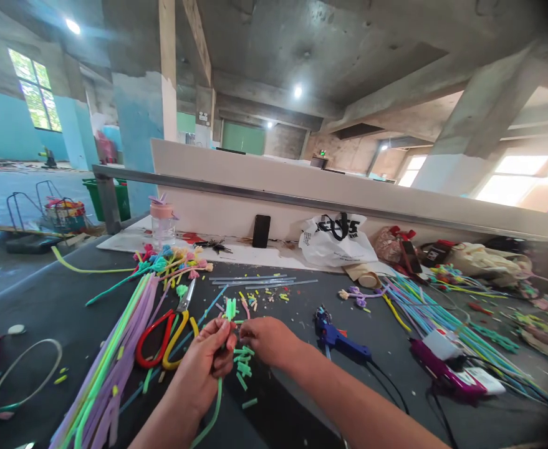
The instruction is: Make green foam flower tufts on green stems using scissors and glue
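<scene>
My left hand (215,349) is closed round a green fuzzy stem (217,399), which hangs below the fist toward the front edge. Short light-green pieces (230,308) stand up above its thumb and fingertips. Just to the right, my right hand (267,340) has its fingers bent together near several cut green pieces (243,368) on the dark table. Whatever lies between its fingertips is too small to make out. Left of my left hand lie scissors (168,340) with one red and one yellow handle.
Long purple and green stems (115,362) lie at left. A blue glue gun (343,340) with its cord and a magenta power strip (446,371) are at right. Behind stand a bottle (163,224), a phone (261,231) and a white bag (336,240).
</scene>
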{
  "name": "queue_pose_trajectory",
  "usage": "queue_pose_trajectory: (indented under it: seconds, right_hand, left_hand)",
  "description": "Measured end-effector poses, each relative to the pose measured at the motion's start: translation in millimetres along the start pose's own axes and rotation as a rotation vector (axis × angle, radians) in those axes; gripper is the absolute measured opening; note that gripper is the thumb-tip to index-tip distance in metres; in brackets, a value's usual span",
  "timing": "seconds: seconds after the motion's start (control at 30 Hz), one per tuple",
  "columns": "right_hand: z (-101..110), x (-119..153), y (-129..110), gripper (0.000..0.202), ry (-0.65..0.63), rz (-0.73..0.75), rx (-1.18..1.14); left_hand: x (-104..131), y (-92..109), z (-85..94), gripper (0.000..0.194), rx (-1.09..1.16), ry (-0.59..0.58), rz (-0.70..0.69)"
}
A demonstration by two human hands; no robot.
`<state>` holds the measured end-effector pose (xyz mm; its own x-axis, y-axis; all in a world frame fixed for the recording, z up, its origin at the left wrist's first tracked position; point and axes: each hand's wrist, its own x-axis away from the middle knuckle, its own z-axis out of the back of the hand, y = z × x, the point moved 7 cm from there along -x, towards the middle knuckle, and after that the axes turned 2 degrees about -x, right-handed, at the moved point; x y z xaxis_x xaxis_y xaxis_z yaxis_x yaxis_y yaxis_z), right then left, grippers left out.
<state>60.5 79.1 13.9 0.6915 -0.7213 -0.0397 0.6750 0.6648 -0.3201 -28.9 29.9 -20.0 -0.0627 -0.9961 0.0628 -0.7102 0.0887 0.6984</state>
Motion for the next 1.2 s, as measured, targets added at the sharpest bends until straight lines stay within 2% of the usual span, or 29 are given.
queue_pose_trajectory:
  seconds: [0.23,0.33,0.5,0.67,0.77,0.93,1.2]
  right_hand:
    - [42,16,1,0.021,0.142,-0.012,-0.233]
    - [48,21,5,0.024,0.167,-0.051,-0.346]
    - [55,27,2,0.01,0.193,-0.059,-0.462]
    - [72,30,-13,0.014,0.241,0.052,-0.286]
    - [72,30,-18,0.014,0.222,0.082,-0.24]
    - [71,30,-24,0.011,0.179,0.108,0.008]
    - [75,30,-37,0.008,0.179,0.168,0.209]
  left_hand:
    - [2,-6,-7.2,0.023,-0.004,-0.054,0.084]
    - [2,-9,-8.8,0.02,-0.02,-0.067,0.103]
    - [3,-13,-10.1,0.02,-0.052,-0.059,0.138]
    - [4,-15,-10.2,0.02,-0.068,-0.069,0.161]
    - [4,-17,-9.8,0.019,-0.073,-0.07,0.183]
    - [3,-18,-9.6,0.02,-0.073,-0.077,0.181]
    - [3,-19,-9.6,0.022,-0.066,-0.082,0.203]
